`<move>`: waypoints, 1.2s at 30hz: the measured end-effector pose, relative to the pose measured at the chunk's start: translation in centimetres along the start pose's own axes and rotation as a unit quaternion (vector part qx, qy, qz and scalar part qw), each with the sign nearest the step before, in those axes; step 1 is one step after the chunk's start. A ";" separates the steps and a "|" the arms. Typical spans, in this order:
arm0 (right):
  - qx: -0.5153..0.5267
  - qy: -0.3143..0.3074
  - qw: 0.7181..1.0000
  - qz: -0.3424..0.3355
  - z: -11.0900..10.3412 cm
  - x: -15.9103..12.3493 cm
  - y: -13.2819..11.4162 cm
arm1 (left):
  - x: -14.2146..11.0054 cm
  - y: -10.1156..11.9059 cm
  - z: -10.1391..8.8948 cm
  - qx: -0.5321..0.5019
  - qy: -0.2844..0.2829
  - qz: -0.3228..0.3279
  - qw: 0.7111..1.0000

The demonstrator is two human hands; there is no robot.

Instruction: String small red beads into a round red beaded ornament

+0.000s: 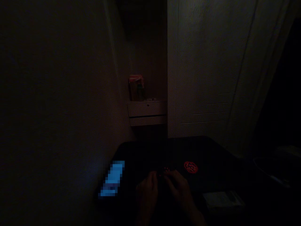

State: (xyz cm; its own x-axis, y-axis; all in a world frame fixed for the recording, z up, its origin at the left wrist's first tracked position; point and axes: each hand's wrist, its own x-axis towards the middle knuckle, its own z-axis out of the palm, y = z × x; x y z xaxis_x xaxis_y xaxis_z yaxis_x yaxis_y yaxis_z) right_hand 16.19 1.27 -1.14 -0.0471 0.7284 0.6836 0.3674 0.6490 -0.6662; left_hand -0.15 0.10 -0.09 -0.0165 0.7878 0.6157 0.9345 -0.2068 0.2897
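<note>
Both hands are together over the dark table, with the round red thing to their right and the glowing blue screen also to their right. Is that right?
Not quite: the head view shows the glowing blue screen to the left of both hands. The round red thing is to their right, as you said.

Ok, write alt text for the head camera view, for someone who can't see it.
A person's left hand and right hand are close together over a dark surface, near small red dots. A round red-patterned object lies to the right; a pixelated blue rectangle glows at left. The room is very dark.
</note>
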 end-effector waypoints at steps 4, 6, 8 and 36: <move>-0.002 -0.004 1.000 -0.007 0.0 0.1 0.0 | 0.0 -0.1 0.1 -0.006 0.007 0.004 1.000; -0.003 -0.004 1.000 -0.009 -0.1 0.1 -0.1 | -0.1 -0.1 0.2 -0.007 0.010 0.002 1.000; -0.004 -0.004 1.000 -0.011 -0.1 0.1 -0.2 | -0.2 -0.2 0.1 -0.012 0.009 0.005 1.000; 0.010 0.020 1.000 0.014 -0.4 0.4 -0.9 | 0.1 0.4 -0.4 -0.028 -0.017 -0.023 0.999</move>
State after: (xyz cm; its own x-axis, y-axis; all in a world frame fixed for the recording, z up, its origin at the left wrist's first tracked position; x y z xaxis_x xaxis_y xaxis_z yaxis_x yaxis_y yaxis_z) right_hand 16.19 0.89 -0.21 0.0004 0.7373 0.6756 0.3499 0.6328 -0.6907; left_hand 0.02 -0.18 0.37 -0.0457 0.8157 0.5767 0.9118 -0.2017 0.3575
